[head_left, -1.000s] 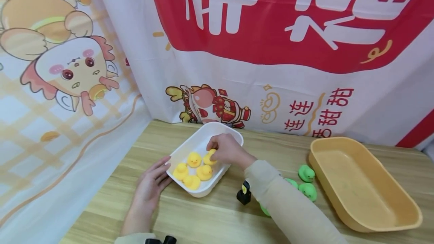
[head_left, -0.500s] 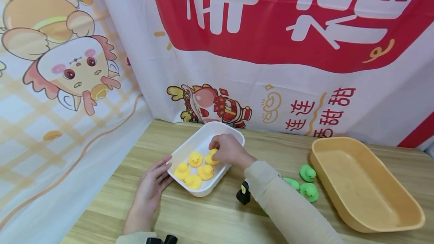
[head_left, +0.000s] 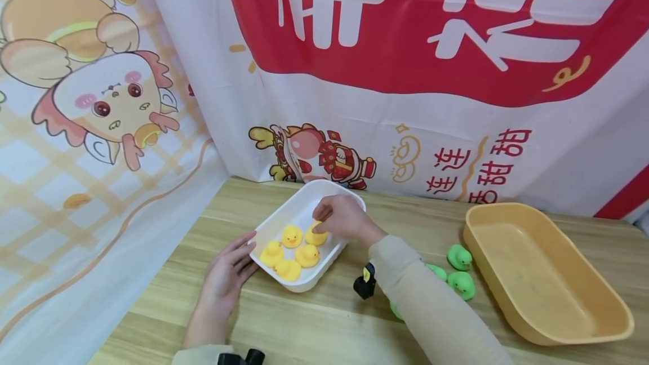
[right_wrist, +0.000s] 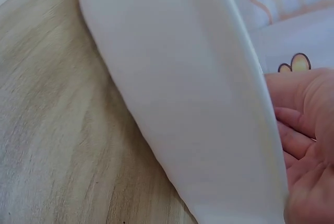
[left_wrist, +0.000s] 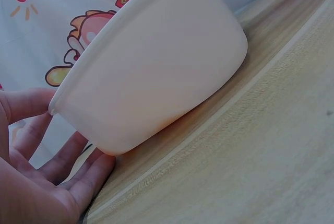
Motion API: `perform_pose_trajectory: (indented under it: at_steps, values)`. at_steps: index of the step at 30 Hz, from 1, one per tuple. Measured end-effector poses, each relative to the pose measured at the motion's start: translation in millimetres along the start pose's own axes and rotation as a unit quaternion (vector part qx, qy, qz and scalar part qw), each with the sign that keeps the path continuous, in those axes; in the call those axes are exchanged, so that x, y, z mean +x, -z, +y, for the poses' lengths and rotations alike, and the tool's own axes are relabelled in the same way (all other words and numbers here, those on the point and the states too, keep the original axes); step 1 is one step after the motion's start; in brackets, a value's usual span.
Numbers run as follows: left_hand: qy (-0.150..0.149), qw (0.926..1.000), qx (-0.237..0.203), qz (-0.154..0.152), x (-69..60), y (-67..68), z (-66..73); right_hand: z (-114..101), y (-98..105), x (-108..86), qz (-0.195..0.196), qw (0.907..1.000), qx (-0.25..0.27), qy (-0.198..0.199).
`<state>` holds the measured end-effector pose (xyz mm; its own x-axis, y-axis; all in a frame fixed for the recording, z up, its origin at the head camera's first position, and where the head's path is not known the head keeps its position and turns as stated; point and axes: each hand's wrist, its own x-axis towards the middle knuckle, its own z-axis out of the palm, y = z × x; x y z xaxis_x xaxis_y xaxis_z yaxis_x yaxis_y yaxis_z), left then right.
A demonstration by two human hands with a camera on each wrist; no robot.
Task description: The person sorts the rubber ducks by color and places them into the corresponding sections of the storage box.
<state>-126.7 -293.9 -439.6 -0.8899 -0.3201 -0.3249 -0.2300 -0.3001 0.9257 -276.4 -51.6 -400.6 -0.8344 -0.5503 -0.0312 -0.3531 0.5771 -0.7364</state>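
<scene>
A white tray (head_left: 332,261) holds several yellow ducks, one of them (head_left: 291,236) near the middle of the group. My left hand (head_left: 223,283) lies at the tray's left corner; in the left wrist view, extended fingers of that hand (left_wrist: 47,166) touch the rim and outer wall of the white tray (left_wrist: 156,62). Inside the tray, my right hand (head_left: 347,221) hovers just above the rightmost duck (head_left: 316,234), fingers bent loosely and not closed round it. In the right wrist view the tray wall (right_wrist: 177,78) hides the fingertips of the right hand (right_wrist: 308,140).
Right of my right sleeve, several green ducks lie on the wooden table (head_left: 314,331), one (head_left: 459,257) beside a yellow-orange tray (head_left: 547,275). Part of the green group is hidden behind the sleeve. A printed cloth (head_left: 324,94) hangs along the table's back edge.
My right hand has risen slightly off the rightmost yellow duck and let go of it; the duck stays in the white tray. The left hand keeps its place at the corner.
</scene>
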Motion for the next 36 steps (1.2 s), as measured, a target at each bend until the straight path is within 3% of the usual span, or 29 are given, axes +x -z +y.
perform_pose_trajectory:
  at_steps: [9, 17, 25, 27, 32, 33, 36]
  values:
    - [0.000, 0.9999, -0.010, 0.004, -0.5, 0.6, 0.7, 5.3, 5.4, 0.8, 0.016, 0.9931, 0.113, -0.030]
    - [-0.003, 1.0000, 0.001, 0.000, -0.2, -0.3, 0.8, 10.7, 10.8, -1.6, 0.031, 0.9702, 0.238, -0.033]
    - [-0.001, 1.0000, 0.001, -0.002, 1.2, -2.9, -0.4, 15.7, 13.9, -2.5, 0.044, 0.9574, 0.284, -0.027]
    - [-0.001, 1.0000, 0.003, -0.005, 2.1, -3.5, -1.6, 15.2, 15.0, -4.5, 0.062, 0.9468, 0.315, -0.023]
    - [0.005, 0.9999, 0.008, -0.006, 2.0, -1.7, -3.8, 3.3, 28.1, -22.9, 0.119, 0.9139, 0.388, -0.001]
    - [0.006, 0.9999, 0.008, -0.006, 1.9, -1.0, -3.7, -0.6, 33.8, -29.1, 0.129, 0.9124, 0.388, 0.007]
    - [0.004, 0.9999, 0.011, -0.008, 2.3, 2.3, -1.5, -13.3, 56.6, -52.8, 0.161, 0.9192, 0.358, 0.031]
